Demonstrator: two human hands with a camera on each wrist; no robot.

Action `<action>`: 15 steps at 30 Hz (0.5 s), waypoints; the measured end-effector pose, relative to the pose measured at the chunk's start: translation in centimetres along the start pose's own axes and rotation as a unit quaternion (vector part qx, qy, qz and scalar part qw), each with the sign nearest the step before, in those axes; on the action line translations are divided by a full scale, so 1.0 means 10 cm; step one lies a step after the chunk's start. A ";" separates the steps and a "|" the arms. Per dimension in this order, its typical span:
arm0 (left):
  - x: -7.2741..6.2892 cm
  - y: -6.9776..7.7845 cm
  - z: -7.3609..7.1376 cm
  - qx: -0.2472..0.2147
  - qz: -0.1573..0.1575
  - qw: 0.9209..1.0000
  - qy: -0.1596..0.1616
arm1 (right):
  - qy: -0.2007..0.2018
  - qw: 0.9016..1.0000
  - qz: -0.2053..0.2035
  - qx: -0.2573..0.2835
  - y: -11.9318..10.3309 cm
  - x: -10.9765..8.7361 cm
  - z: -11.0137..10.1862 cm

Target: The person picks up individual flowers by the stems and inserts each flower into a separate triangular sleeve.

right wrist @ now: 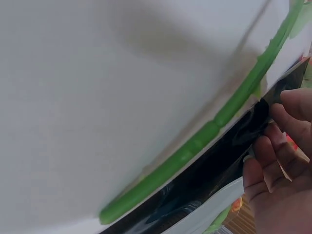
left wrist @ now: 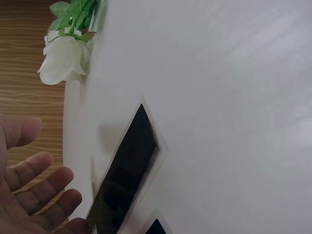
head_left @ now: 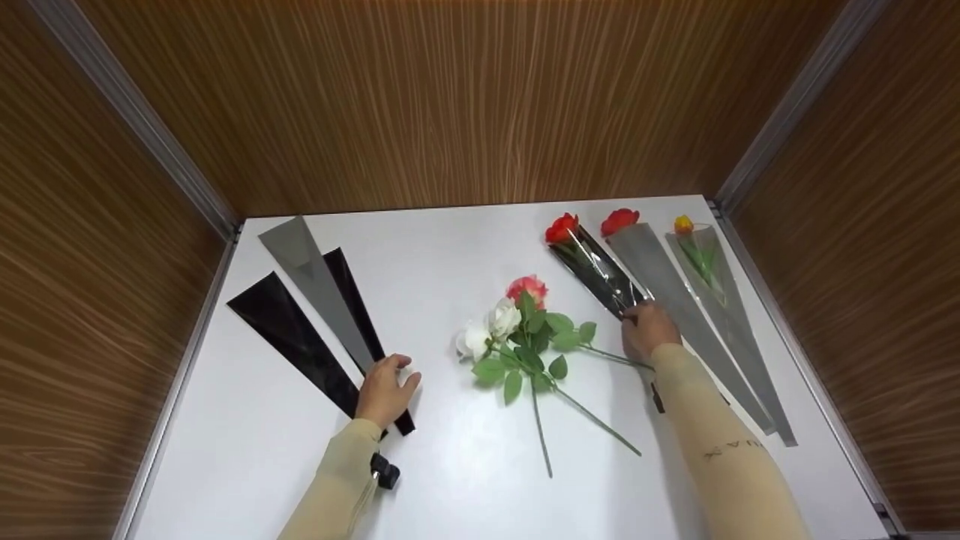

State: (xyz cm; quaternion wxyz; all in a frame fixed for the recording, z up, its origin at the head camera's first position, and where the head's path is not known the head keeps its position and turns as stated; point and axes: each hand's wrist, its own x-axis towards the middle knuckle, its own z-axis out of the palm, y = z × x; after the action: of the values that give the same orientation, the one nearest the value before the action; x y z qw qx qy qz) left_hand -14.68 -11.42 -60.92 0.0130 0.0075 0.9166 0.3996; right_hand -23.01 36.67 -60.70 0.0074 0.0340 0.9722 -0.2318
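Observation:
My right hand [head_left: 651,330] pinches a black flower sleeve [head_left: 592,266] with a clear front, near its narrow part. A red flower [head_left: 562,229] shows at the sleeve's wide top. In the right wrist view, fingertips and thumb meet the sleeve's dark edge, with a green stem [right wrist: 180,156] beside it. My left hand [head_left: 386,394] hovers with loosely bent fingers over the narrow ends of a grey sleeve [head_left: 307,274] and two black sleeves [head_left: 296,341]. In the left wrist view, its fingers [left wrist: 48,190] are spread beside a dark tapered sleeve end [left wrist: 124,165], holding nothing.
Mid-table lie two white roses [head_left: 487,330] and a pink flower [head_left: 529,291], their leafy stems crossing. At the right are a grey sleeve [head_left: 667,292] with a red flower and another with a yellow tulip [head_left: 683,224]. Wood-grain panels [head_left: 465,105] enclose the white table [head_left: 435,255].

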 end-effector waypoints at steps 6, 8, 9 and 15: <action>0.00 -0.01 -0.03 0.002 0.009 1.000 0.003 | 0.012 1.000 -0.015 -0.003 -0.02 -0.01 -0.01; -0.01 -0.01 -0.04 0.000 0.010 1.000 0.005 | 0.021 1.000 -0.019 0.002 -0.03 -0.01 -0.02; -0.01 -0.01 -0.04 -0.003 0.008 1.000 0.006 | 0.028 0.999 -0.023 0.006 -0.04 -0.01 -0.02; -0.01 -0.01 -0.07 -0.005 0.008 1.000 0.020 | 0.078 0.995 -0.063 0.027 -0.14 -0.04 -0.05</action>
State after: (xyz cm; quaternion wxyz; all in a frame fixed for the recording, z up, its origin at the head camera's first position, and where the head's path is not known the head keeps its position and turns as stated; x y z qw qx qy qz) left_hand -14.61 -12.05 -60.53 -0.0088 0.0070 0.9145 0.4045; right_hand -22.74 35.69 -59.61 -0.0841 -0.0088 0.9634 -0.2545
